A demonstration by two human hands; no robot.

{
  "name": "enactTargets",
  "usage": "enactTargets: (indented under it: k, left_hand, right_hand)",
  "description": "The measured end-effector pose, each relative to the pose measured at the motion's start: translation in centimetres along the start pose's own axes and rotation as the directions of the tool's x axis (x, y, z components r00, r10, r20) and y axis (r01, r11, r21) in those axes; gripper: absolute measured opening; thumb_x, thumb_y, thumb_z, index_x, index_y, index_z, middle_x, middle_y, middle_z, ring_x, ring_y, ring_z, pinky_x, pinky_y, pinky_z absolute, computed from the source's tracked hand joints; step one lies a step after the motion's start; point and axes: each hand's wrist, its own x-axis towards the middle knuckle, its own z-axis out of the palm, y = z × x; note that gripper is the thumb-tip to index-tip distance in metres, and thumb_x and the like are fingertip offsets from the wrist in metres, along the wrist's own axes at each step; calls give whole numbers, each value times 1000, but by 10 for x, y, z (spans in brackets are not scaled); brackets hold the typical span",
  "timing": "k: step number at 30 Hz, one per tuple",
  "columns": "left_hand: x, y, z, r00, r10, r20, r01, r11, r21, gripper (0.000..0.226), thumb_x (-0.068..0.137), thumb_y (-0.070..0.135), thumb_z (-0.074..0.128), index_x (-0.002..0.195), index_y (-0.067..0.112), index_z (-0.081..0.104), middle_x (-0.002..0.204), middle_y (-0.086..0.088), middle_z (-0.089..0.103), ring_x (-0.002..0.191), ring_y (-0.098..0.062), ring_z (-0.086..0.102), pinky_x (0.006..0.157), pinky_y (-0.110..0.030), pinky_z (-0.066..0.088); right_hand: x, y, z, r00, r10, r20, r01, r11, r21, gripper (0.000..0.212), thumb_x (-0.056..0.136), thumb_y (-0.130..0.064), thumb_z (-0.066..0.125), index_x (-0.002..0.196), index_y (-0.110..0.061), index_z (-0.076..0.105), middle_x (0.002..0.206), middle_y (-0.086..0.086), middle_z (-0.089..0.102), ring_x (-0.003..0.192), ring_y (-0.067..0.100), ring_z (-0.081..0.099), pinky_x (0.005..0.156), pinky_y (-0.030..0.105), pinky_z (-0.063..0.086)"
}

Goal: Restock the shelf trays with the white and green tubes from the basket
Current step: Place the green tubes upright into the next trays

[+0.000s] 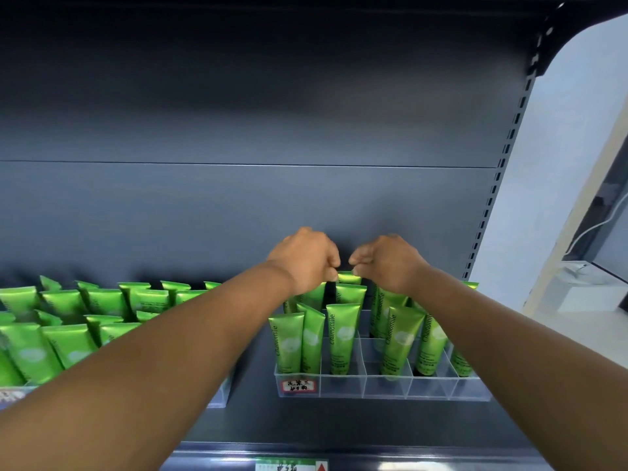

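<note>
Left hand (306, 258): we curled our fingers, pinching the back-row green tube's (348, 278) top edge.
Right hand (387, 261): we pinched the same edge.

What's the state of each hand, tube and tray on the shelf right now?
Left hand: fingers curled, pinching the top of the rear green plastic tube.
Right hand: fingers curled, pinching the same tube top.
Rear green plastic tube: upright, at the back of the right tray.
Clear plastic divided tray on the right: partly filled, several front compartments empty.
Left tray of green tubes: densely packed, tubes leaning.
</note>
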Motion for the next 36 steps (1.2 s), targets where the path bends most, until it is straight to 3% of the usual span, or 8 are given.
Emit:
enactTargets:
  k: [5,11,17,28,36]
  left_hand:
    - [-16,-21,-23,997,-72,-26,73,997,11,25,86,25,67,110,25,70,114,7,69,114,-16,58,95,-28,46]
    - [-32,-42,-21,990,-141,26,139,989,48,23,87,22,64,110,23,70,115,2,69,113,-20,59,95,-29,47]
    - [-25,-55,-3,983,-177,48,173,981,84,21,87,18,59,107,16,68,113,-9,67,109,-33,60,92,-39,52]
    - [-10,-65,7,975,-223,-11,222,974,-40,20,86,12,54,95,19,71,107,-8,70,103,-31,62,88,-33,51]
    - [-6,-62,8,976,-217,-24,215,974,-75,19,86,14,55,92,20,72,102,-7,71,99,-30,64,87,-34,53]
  right_hand:
    - [-2,-15,-1,999,-40,-16,41,998,44,28,89,-30,63,115,-24,68,114,-5,70,115,15,58,97,27,44]
    - [0,-43,7,995,-102,16,100,993,67,27,86,-27,66,113,-22,69,112,-4,71,109,13,62,94,25,47]
    - [6,-52,14,994,-97,42,98,995,-14,14,84,-22,65,95,-22,75,100,-6,74,101,14,65,87,25,50]
    - [11,-52,20,995,-86,44,91,987,-133,19,85,-23,55,91,-20,73,95,-2,73,95,22,65,83,33,53]
    - [6,-56,20,995,-91,31,93,994,-53,18,85,-21,56,88,-18,73,91,-2,73,91,19,66,83,32,53]
